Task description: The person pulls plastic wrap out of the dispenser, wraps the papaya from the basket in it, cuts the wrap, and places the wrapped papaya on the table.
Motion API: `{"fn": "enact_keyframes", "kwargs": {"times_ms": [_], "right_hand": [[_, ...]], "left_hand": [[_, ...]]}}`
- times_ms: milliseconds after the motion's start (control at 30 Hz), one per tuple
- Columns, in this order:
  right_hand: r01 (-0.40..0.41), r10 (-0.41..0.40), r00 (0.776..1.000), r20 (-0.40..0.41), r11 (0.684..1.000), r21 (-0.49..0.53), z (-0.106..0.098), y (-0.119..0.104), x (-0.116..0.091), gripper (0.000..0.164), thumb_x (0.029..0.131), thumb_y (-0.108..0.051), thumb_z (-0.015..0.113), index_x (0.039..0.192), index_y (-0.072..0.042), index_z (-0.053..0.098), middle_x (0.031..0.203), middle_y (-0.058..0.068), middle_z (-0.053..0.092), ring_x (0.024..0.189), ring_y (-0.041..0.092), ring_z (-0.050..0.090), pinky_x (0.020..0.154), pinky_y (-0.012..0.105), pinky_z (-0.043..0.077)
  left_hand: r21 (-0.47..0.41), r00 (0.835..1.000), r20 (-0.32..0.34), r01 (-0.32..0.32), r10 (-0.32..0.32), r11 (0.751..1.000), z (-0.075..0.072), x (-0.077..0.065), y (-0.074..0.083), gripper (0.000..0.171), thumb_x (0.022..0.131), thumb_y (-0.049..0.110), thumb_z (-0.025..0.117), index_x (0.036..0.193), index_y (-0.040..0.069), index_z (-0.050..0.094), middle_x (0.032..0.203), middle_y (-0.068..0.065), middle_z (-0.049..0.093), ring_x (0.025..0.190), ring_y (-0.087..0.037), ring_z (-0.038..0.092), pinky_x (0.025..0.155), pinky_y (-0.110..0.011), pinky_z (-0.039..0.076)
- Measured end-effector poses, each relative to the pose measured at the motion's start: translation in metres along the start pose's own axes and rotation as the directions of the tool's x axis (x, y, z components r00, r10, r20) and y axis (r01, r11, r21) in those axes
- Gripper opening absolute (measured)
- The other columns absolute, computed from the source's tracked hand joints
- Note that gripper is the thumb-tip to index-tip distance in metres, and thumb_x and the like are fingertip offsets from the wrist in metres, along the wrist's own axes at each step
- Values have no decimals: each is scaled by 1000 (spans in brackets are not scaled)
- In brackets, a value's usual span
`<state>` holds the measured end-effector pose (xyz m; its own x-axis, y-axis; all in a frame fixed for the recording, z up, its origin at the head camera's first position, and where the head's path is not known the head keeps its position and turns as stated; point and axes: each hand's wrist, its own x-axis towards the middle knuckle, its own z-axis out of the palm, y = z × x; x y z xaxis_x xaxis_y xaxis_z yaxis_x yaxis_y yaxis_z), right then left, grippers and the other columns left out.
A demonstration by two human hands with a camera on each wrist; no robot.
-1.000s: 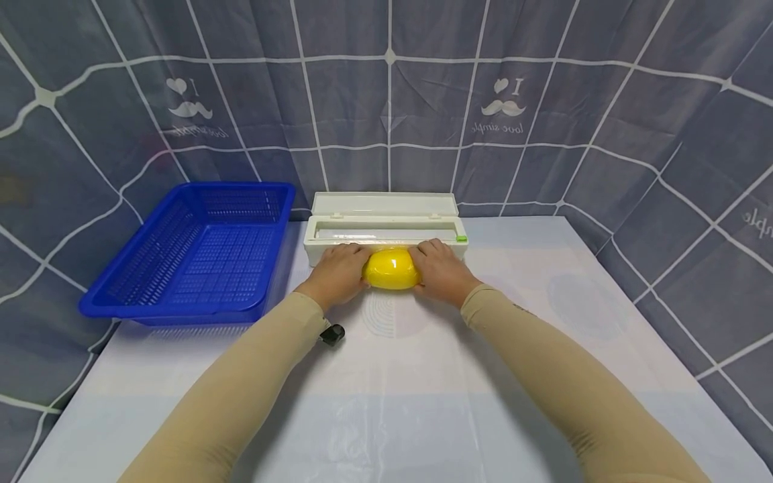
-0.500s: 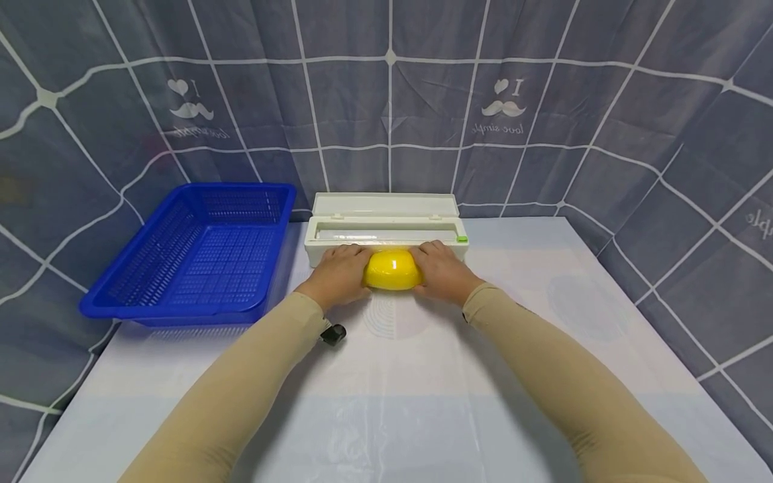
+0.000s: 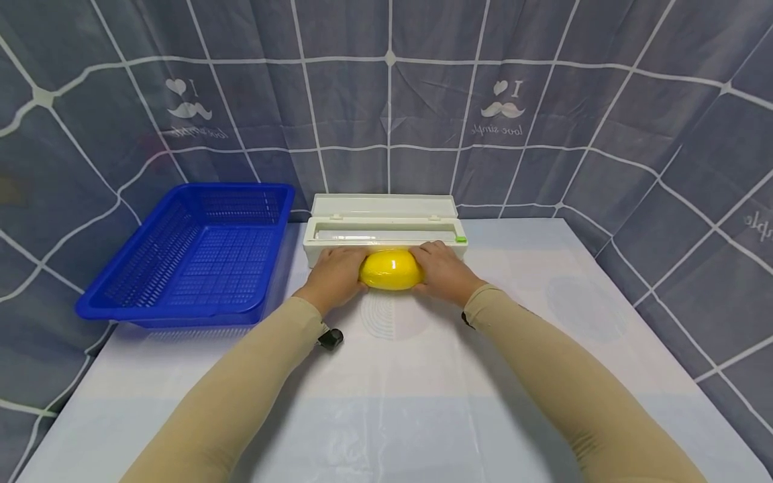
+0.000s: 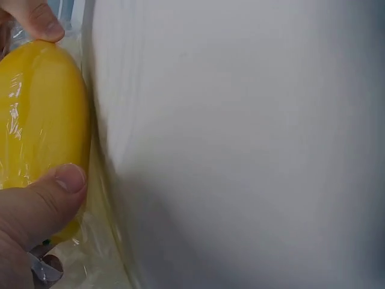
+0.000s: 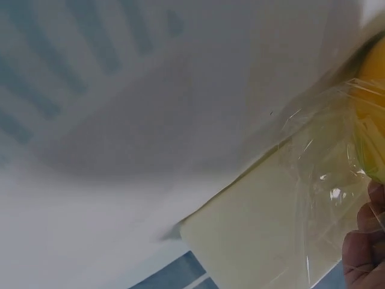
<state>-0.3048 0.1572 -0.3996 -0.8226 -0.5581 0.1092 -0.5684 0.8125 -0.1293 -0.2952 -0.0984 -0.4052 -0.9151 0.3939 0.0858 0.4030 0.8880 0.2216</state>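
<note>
A smooth yellow oval fruit, its exact kind unclear, has shiny clear plastic film over it. My left hand holds its left end, and the thumb presses on the yellow surface in the left wrist view. At the other end my right hand grips it; in the right wrist view only some curled fingers appear beside loose clear film. Right behind the fruit stands a white cling film dispenser with its lid raised and a green slider at the right.
A blue perforated plastic basket sits at the left of the table. Grey curtain with white lines encloses the back and sides. A black camera piece sticks out from the left wrist.
The fruit has turned slightly between the hands and more of its length shows. My left hand has shifted a little to the left; the right hand is almost still.
</note>
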Motion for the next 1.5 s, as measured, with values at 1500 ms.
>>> {"fn": "enact_keyframes", "kwargs": {"times_ms": [1500], "right_hand": [[-40, 42, 998, -40, 998, 55, 14, 7, -7, 72, 91, -32, 84, 150, -4, 53, 151, 16, 57, 142, 36, 48, 125, 52, 35]], "left_hand": [[-79, 999, 25, 35, -33, 996, -4, -11, -9, 79, 91, 42, 83, 157, 18, 48, 162, -5, 51, 150, -37, 43, 122, -60, 25]]}}
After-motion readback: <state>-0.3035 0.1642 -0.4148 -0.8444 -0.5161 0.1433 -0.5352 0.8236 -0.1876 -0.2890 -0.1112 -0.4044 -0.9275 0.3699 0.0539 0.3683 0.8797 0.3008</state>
